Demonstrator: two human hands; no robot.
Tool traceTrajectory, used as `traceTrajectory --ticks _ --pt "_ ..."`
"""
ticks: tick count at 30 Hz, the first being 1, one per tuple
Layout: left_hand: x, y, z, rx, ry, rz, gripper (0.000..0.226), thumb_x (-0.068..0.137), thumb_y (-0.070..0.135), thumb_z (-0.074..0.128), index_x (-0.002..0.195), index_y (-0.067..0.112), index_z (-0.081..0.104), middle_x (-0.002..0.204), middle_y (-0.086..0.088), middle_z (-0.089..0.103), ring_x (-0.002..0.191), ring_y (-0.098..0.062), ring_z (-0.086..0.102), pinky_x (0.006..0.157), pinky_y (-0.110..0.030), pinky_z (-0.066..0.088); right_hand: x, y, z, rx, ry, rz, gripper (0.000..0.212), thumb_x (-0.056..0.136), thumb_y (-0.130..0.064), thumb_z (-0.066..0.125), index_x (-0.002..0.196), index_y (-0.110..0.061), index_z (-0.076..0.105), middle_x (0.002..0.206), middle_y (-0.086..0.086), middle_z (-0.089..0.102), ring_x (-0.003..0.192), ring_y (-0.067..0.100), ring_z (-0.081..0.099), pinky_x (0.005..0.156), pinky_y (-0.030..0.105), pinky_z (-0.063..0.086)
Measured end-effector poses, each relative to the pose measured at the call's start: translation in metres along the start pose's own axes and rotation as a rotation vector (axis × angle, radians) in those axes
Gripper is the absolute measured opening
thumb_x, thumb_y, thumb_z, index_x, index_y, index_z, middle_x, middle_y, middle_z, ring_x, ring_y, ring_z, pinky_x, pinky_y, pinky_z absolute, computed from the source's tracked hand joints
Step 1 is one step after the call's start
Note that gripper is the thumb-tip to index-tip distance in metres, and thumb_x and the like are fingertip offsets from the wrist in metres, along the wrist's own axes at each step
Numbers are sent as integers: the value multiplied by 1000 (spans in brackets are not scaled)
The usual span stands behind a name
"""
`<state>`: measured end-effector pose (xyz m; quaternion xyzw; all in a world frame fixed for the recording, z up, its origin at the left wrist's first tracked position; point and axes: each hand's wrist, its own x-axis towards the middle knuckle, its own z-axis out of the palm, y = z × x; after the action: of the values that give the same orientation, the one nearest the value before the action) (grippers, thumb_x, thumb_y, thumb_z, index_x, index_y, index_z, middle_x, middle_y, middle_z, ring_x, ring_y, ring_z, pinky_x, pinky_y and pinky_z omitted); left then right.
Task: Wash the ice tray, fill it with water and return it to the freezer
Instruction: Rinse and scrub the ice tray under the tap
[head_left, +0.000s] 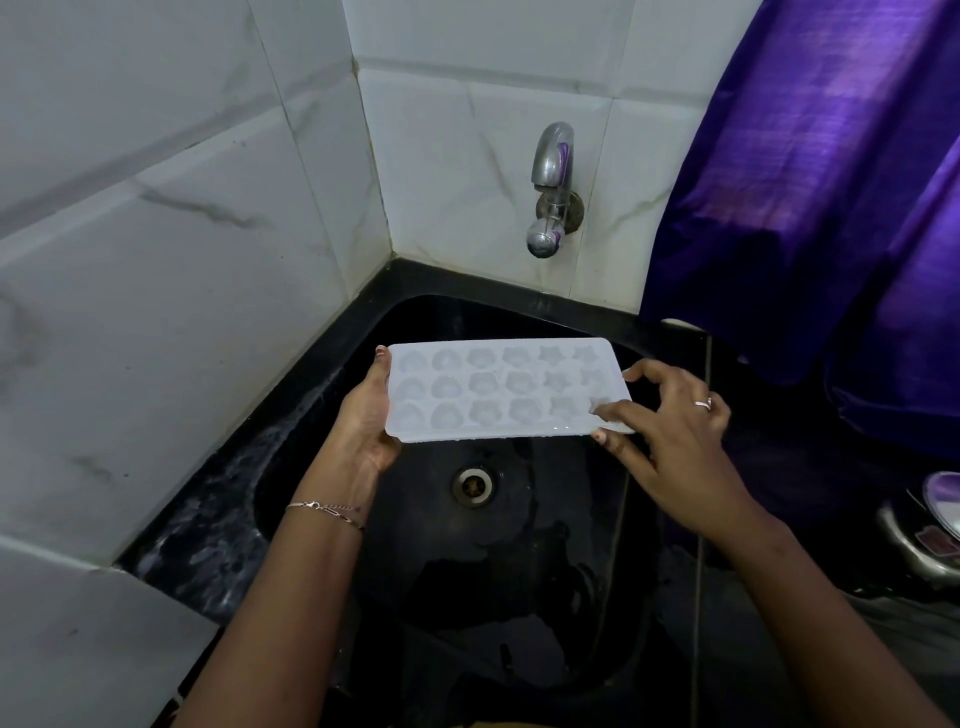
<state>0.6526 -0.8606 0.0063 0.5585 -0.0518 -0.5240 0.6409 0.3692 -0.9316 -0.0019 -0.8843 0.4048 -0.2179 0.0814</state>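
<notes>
Forearms (291, 597): both bare, reaching in over the near edge of the sink (519, 597) and angled towards its middle.
Left hand (363, 421): over the left half of the sink, cupped round the left short end of the ice tray (504, 389), with one painted fingertip showing at the tray's far corner.
Right hand (675, 431): over the right half of the sink, pinching the tray's right end, with the forefinger on top, the thumb under the near corner and the other fingers curled at the far edge.
Hands together: well apart, one clamped on each end of the tray.
Ice tray: white and translucent, held roughly level above the sink and straight over its drain (472, 486), cavities up, in three rows of heart, flower and star shapes. Whether they hold water cannot be told.
Bracelet (324, 512): thin chain on the left wrist, over the sink's left side.
Ring (704, 404): on a right finger.
Sink: black and glossy, set into a black bench (208, 519) that is wet along the sink's left rim.
Tap (553, 182): chrome, on the white tiled wall (156, 260) behind the sink.
Curtain (805, 182): purple, hanging behind and right of the sink.
Steel vessel (930, 540): on the bench right of the sink, cut off by the picture's edge.
</notes>
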Motion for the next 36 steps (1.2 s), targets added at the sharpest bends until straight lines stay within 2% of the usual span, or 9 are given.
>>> traceTrajectory --ticks 7,10,13,16,22,26,30,33,36 --pt "3 -5 -1 9 1 -10 50 100 49 36 119 12 63 110 -11 73 97 -31 71 75 -43 57 5 4 -2 -48 -28 43 39 84 -65 42 104 -41 65 133 -4 35 131 22 23 100 50 15" --pt "4 -4 0 12 -8 -9 47 101 48 35 110 13 65 96 -8 75 85 -27 73 65 -39 58 5 3 0 -3 -67 57 28 89 -59 51 109 -44 63 141 -5 30 134 18 16 102 44 10" --pt "7 -5 -2 34 -9 -1 47 102 48 35 105 13 66 92 -7 75 82 -25 73 66 -39 57 5 2 1 61 -73 53 22 88 -48 62 108 -42 66 142 -5 30 133 12 12 101 39 5" --pt "7 -6 -4 42 -10 0 47 102 47 35 104 12 66 96 -8 75 85 -26 73 70 -41 56 6 1 -1 101 -78 56 22 85 -48 64 105 -40 68 136 -5 33 131 8 13 103 41 6" --pt "7 -5 -4 30 -9 5 48 101 49 35 111 12 65 110 -11 72 98 -30 70 78 -44 56 6 2 -2 81 -133 90 27 87 -54 55 111 -44 62 144 -5 27 136 13 9 105 45 7" --pt "8 -6 -6 40 3 5 53 100 53 33 117 13 64 113 -11 72 100 -31 70 78 -44 56 4 0 -2 133 -121 80 37 84 -62 53 117 -44 58 146 -5 23 136 13 10 104 41 6" --pt "8 -8 -4 22 -6 -2 56 99 55 33 124 13 61 118 -12 70 107 -33 67 87 -48 54 4 -10 -4 175 -101 9 47 82 -71 45 123 -49 47 146 -9 16 131 6 9 105 41 8" --pt "8 -10 -1 37 -8 3 54 100 54 34 117 14 64 114 -11 72 102 -31 69 85 -46 55 7 -14 0 80 -124 -34 42 86 -70 41 116 -45 58 146 -7 21 138 17 12 105 41 6" --pt "6 -11 0 50 -1 -6 51 100 52 35 113 14 65 106 -10 74 93 -29 72 76 -43 57 8 -15 2 64 -140 -26 44 85 -64 38 115 -43 62 147 -7 21 139 18 9 105 41 5"
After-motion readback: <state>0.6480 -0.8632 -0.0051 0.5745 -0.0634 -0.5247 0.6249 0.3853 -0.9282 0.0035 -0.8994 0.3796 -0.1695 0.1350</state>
